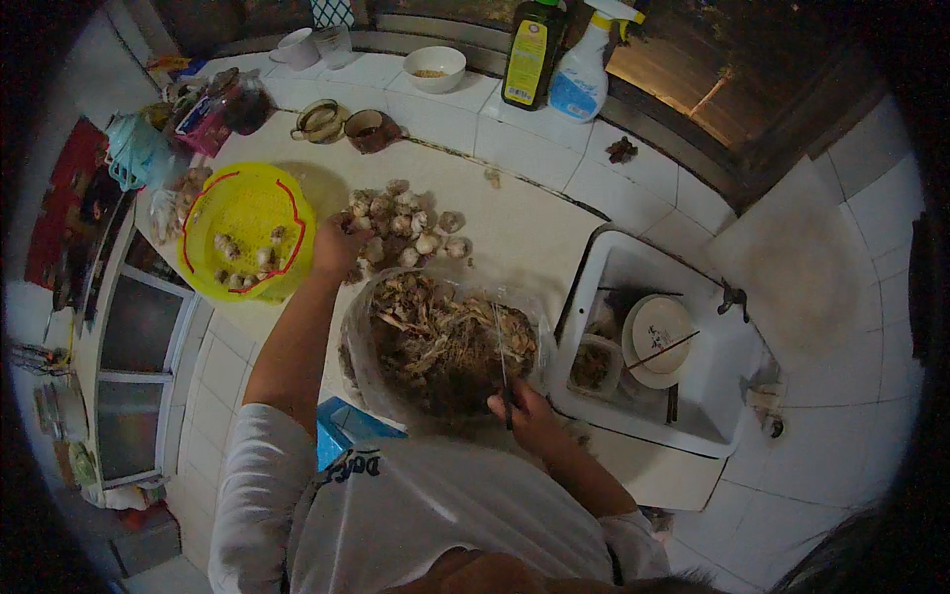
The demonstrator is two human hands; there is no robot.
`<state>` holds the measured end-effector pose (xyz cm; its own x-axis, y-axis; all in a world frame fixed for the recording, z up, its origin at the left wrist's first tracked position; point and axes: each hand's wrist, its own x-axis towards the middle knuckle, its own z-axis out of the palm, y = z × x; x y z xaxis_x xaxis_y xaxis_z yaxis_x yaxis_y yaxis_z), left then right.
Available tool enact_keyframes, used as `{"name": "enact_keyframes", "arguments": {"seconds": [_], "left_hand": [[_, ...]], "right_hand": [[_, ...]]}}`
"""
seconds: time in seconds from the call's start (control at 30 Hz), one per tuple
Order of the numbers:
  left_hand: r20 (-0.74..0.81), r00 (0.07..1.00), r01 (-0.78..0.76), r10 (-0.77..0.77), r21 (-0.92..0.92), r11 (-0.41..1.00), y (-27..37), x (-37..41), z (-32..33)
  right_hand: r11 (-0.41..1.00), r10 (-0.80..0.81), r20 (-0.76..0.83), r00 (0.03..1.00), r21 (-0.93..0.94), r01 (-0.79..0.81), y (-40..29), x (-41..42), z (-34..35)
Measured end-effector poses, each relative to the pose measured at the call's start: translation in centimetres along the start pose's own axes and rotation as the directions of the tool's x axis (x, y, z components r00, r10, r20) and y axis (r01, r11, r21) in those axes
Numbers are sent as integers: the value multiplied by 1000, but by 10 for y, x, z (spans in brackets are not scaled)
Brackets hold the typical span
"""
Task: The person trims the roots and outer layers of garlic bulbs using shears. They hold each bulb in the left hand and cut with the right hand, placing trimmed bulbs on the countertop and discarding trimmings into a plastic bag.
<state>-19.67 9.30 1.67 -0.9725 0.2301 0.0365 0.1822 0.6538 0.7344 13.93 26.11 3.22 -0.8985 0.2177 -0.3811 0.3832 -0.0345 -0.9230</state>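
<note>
My left hand (339, 246) is at the left edge of a pile of garlic bulbs (401, 223) on the counter; its fingertips touch the pile, and whether they grip a bulb is unclear. To its left stands a yellow plastic colander (197, 256) with several garlic bulbs inside. My right hand (525, 416) is closed around the dark handle of a knife (502, 356), its thin blade pointing away from me. The blade lies over a clear plastic bag (360, 356) filled with dry garlic stalks and roots (445, 334).
To the right, a white sink (712, 401) holds plates, chopsticks and a plastic container. A white bowl (435, 69), a dark bottle (528, 56) and a spray bottle (582, 74) stand on the tiled ledge. Brown glass cups (369, 132) sit below it. A blue box (352, 431) is near my body.
</note>
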Motion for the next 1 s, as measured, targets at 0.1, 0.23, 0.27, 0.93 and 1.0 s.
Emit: {"name": "enact_keyframes", "arguments": {"seconds": [0.1,0.23,0.27,0.93,1.0], "left_hand": [[110,993,24,-44,178,984,-1,9,2],[34,995,-95,90,162,982,-13,0,-8],[17,988,-153,152,85,985,10,-9,-14],[351,881,-408,319,218,887,60,-176,-2],[305,912,-310,273,81,947,59,-177,-8]], "right_hand": [[997,-38,-22,999,-65,37,9,0,-2],[989,-7,-27,1000,-146,3,-19,-11,-11],[992,48,-48,998,-115,-53,-31,-12,-14],[973,-171,-100,980,137,183,-7,6,-10],[964,-224,-57,973,135,230,-5,15,-4]]}}
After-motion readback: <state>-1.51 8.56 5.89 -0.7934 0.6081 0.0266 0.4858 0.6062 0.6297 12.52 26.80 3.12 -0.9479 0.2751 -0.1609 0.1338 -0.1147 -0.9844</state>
